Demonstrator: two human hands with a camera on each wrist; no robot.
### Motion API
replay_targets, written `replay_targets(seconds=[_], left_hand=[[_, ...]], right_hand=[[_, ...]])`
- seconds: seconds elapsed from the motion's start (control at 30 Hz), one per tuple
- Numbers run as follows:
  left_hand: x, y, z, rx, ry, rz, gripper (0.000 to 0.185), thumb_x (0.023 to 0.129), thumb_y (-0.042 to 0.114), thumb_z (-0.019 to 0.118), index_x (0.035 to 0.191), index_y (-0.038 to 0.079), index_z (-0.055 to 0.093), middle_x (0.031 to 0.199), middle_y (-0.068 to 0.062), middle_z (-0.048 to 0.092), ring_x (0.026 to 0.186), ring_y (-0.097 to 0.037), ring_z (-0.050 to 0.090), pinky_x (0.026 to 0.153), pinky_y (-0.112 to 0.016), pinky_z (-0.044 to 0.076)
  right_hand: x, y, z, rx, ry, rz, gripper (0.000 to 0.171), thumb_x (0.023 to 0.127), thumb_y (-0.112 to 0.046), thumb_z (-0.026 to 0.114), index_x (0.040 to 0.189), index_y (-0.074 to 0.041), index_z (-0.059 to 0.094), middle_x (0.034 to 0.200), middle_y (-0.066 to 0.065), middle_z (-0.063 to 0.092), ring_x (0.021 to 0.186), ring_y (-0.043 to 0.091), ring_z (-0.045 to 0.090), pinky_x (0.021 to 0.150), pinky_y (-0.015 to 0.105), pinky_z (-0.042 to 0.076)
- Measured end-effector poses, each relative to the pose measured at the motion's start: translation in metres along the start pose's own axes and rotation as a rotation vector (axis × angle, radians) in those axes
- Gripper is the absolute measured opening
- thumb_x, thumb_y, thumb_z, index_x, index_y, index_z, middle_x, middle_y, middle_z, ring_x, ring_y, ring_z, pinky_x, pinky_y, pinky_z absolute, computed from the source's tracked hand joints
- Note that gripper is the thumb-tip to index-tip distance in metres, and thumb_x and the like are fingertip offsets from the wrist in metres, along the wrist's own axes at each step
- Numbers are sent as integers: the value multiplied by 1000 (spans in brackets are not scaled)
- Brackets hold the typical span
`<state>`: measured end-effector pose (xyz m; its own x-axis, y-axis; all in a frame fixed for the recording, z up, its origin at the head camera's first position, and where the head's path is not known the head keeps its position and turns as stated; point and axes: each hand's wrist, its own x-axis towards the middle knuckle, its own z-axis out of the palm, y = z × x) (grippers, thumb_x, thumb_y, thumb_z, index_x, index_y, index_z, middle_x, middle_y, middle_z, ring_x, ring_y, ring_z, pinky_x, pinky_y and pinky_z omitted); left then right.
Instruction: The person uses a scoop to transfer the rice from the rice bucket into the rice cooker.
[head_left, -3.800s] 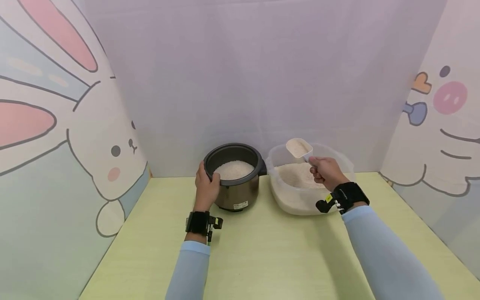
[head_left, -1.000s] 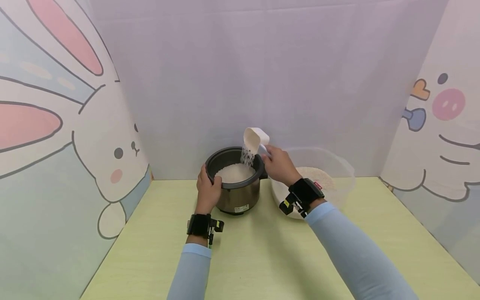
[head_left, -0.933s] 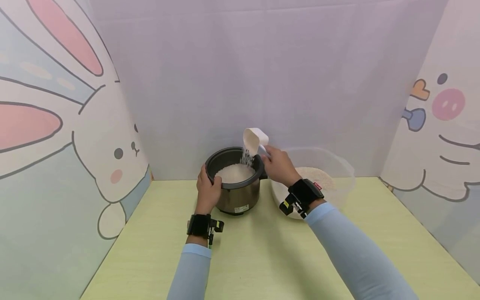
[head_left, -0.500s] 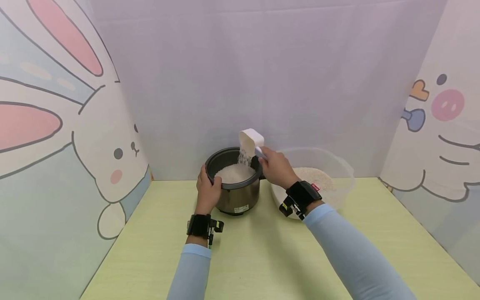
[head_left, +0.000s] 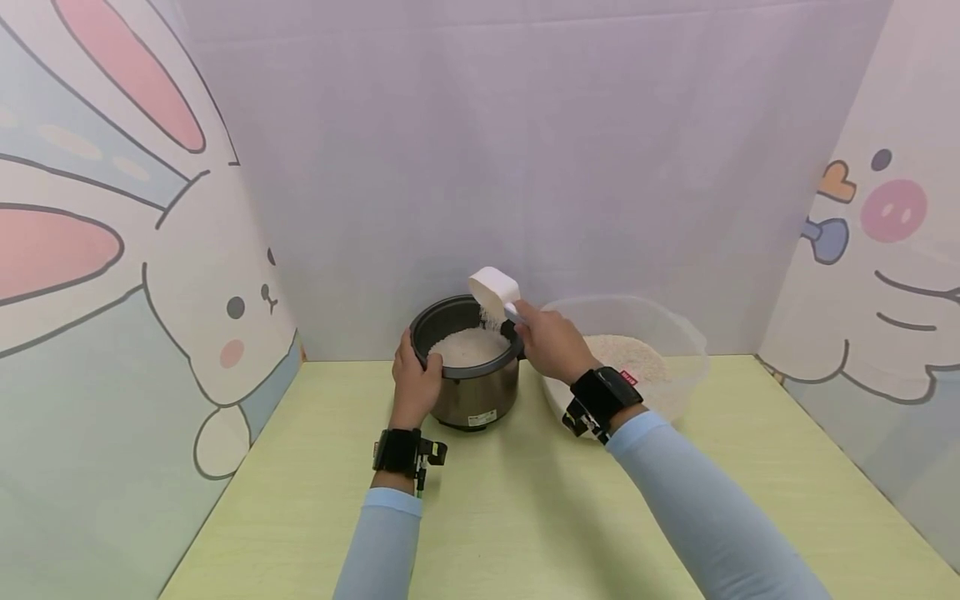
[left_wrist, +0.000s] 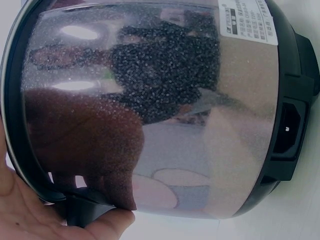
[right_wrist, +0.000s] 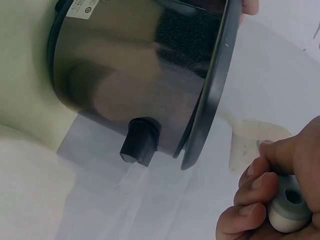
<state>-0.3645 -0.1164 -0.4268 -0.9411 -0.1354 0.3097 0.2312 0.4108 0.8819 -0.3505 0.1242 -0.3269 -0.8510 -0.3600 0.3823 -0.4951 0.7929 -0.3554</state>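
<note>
A dark rice cooker pot (head_left: 471, 379) with white rice (head_left: 468, 344) in it stands on the table. My left hand (head_left: 418, 367) grips its near-left rim; the left wrist view shows the pot's shiny wall (left_wrist: 165, 115) with my palm (left_wrist: 25, 210) at its edge. My right hand (head_left: 534, 327) holds the handle of a white scoop (head_left: 494, 287), tipped mouth-down over the pot's right side, and a thin trickle of rice (head_left: 490, 317) falls from it. In the right wrist view my fingers (right_wrist: 260, 195) curl round the grey handle end (right_wrist: 289, 210) beside the pot (right_wrist: 140, 70).
A clear plastic bowl (head_left: 686, 342) holding rice (head_left: 628, 354) sits right of the pot, partly behind my right wrist. The yellow-green table (head_left: 525, 517) is walled by cartoon panels on the left, right and back.
The scoop has sunk lower and moved left over the pot, tipping further. The rice stream has thinned to a trickle. My left hand stays on the rim.
</note>
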Motion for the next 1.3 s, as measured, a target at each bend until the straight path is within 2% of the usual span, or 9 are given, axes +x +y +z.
replay_targets(seconds=[0.13,0.37,0.53,0.7,0.93,1.07,1.3], left_hand=[[1,-2,1,-2,3,8,75,100,29,43,165,10,10,167,-19,15,154,-38,12,120,-57,22],[1,-1,1,-4,12,18,75,99,27,43,165,9,11,167,-20,16,154,-37,13,120,-56,22],[0,0,1,-9,11,15,75,100,28,43,164,8,11,167,-19,15,154,-38,13,120,-58,22],[-1,1,0,-14,7,16,75,100,28,44,165,8,11,167,-19,15,154,-38,12,120,-58,22],[-2,2,-2,-7,1,-4,75,100,28,44,165,9,10,168,-19,14,154,-39,11,119,-60,23],[-2,2,-2,-14,5,2,75,101,28,44,165,8,11,168,-19,15,154,-38,13,120,-58,23],[-2,1,-1,-9,0,14,74,101,28,43,165,8,10,167,-20,15,154,-38,13,121,-57,22]], right_hand=[[-2,0,3,-26,-25,-1,45,107,-13,50,150,-1,47,105,23,71,76,32,65,67,45,50],[-4,0,3,-106,-63,-17,47,107,-15,51,152,-2,45,113,24,71,97,40,69,78,52,54],[-7,3,4,-122,-43,-47,46,107,-15,51,151,-1,45,107,22,71,91,38,69,74,51,54],[-10,14,4,-92,9,-62,40,107,-14,50,144,-1,48,97,20,69,84,36,67,72,51,52],[-14,34,-6,-60,65,-30,39,106,-13,49,144,-2,48,101,22,69,85,39,68,73,54,53],[-17,50,-12,-60,86,-5,41,107,-12,49,146,-1,47,97,22,69,80,38,66,71,53,51],[-26,76,-24,-48,46,61,38,106,-9,46,142,4,48,93,20,67,73,33,61,68,51,48]])
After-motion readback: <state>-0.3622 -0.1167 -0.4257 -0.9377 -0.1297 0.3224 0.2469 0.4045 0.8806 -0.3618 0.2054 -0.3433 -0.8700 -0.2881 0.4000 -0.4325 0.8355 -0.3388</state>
